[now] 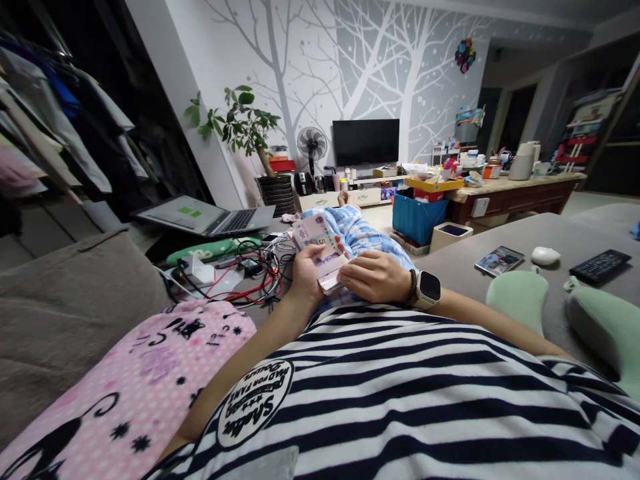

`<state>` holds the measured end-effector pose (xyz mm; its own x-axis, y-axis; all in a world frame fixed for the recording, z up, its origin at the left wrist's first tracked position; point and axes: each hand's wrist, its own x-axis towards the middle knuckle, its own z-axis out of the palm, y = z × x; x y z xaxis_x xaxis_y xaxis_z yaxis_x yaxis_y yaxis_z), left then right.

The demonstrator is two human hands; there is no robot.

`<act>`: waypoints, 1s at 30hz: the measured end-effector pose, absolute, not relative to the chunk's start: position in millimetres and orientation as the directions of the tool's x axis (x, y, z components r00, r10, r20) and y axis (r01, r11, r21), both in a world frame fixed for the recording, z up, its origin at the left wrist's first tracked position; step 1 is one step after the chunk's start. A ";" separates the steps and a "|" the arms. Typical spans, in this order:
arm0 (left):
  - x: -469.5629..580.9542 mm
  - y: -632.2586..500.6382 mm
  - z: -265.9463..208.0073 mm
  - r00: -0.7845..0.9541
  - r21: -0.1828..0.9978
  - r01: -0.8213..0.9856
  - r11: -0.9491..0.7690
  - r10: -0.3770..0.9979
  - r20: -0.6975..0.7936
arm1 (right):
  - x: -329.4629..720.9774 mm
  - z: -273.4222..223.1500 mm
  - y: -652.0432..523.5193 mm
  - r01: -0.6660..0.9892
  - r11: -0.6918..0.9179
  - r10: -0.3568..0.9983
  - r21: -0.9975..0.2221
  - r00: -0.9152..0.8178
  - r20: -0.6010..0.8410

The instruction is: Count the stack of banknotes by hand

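I lie back on a sofa in a striped shirt, hands over my lap. My left hand grips a stack of banknotes, with one purple note lifted up and fanned off the top. My right hand, with a smartwatch on its wrist, rests its fingers on the lower edge of the stack. My legs in blue plaid trousers stretch out behind the notes.
A pink cat-print blanket lies at my left. Beyond it are tangled cables and an open laptop. On the sofa to the right lie a phone, a white mouse, a remote and green cushions.
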<state>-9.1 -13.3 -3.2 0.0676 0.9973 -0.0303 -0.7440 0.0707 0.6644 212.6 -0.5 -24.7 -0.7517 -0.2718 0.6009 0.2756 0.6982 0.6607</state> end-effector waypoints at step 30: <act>1.4 -14.7 -1.2 0.119 0.660 -0.750 0.055 0.991 0.053 | 225.4 -5.8 2.3 0.383 0.901 0.144 0.206 -0.709 0.690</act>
